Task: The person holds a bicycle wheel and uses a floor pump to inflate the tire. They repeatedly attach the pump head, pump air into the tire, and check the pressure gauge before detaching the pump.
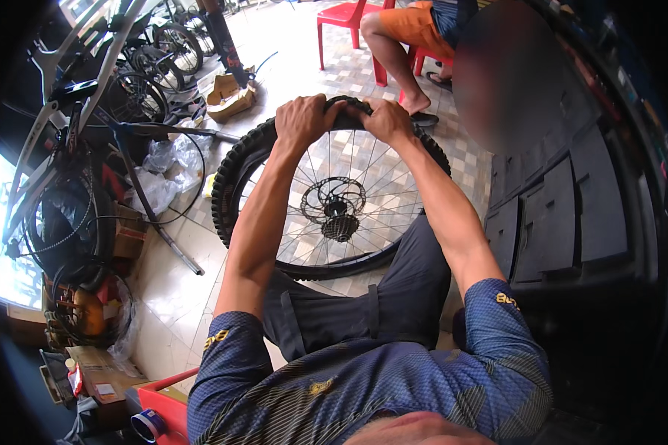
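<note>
A bicycle wheel with a knobby black tyre (228, 174) stands in front of me, its lower part by my legs. Its hub carries a disc brake rotor (321, 194) and a cassette (340, 228), with thin spokes running out to the rim. At the far top of the wheel, my left hand (302, 122) is wrapped round the tyre. Just to the right, my right hand (386, 120) grips the same stretch, thumbs pointing toward each other. The palms hide part of the tyre there, and I cannot tell whether its bead sits inside the rim.
A bicycle frame on a stand (119, 126) is at the left. Cardboard boxes (226, 95), plastic bags (156, 189) and several bicycles lie or stand beyond it. Black drawers (545, 222) line the right side. Another person's leg (397, 63) shows by red chairs (340, 15).
</note>
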A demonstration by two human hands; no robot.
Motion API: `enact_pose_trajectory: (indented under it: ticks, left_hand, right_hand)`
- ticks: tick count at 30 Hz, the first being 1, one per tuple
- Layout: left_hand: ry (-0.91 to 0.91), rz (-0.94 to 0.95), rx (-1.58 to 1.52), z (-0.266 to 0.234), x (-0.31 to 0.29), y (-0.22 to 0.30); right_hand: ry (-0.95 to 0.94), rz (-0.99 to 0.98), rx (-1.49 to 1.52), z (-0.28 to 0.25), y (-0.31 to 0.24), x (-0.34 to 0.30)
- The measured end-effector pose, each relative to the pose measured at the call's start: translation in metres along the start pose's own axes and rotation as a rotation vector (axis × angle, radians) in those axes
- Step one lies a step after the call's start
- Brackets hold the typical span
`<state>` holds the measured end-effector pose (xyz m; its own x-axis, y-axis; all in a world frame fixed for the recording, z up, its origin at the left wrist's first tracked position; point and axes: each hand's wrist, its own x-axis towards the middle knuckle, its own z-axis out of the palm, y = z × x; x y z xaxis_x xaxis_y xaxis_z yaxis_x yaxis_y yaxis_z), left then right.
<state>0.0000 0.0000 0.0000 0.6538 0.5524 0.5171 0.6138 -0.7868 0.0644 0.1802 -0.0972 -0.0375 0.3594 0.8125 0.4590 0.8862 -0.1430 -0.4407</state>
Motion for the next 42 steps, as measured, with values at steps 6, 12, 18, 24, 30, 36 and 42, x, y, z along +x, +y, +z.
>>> enact_pose_trajectory:
  ticks: [6,12,18,24,30,36,42]
  left_hand:
    - [-0.003,-0.034,0.009,0.001,0.007,0.002]
    - [-0.101,-0.082,-0.005,0.001,0.015,0.003]
    - [-0.269,-0.115,-0.045,-0.007,0.019,-0.006]
    - [-0.499,-0.008,-0.213,-0.033,0.020,-0.034]
    - [-0.411,0.049,-0.545,-0.064,-0.039,-0.150]
    - [-0.305,-0.143,-0.402,-0.044,-0.097,-0.161]
    - [-0.276,-0.193,-0.452,-0.039,-0.074,-0.122]
  right_hand:
    - [-0.051,0.093,0.001,0.006,0.003,0.013]
    - [-0.173,0.116,-0.069,0.003,0.007,0.017]
    - [-0.394,0.122,-0.048,-0.009,-0.002,0.032]
    - [-0.472,0.028,-0.023,-0.014,-0.006,0.039]
    - [-0.450,-0.035,-0.026,-0.021,0.008,0.036]
    - [-0.394,-0.071,0.220,-0.015,0.050,0.034]
    - [-0.467,0.007,0.288,-0.037,0.084,0.032]
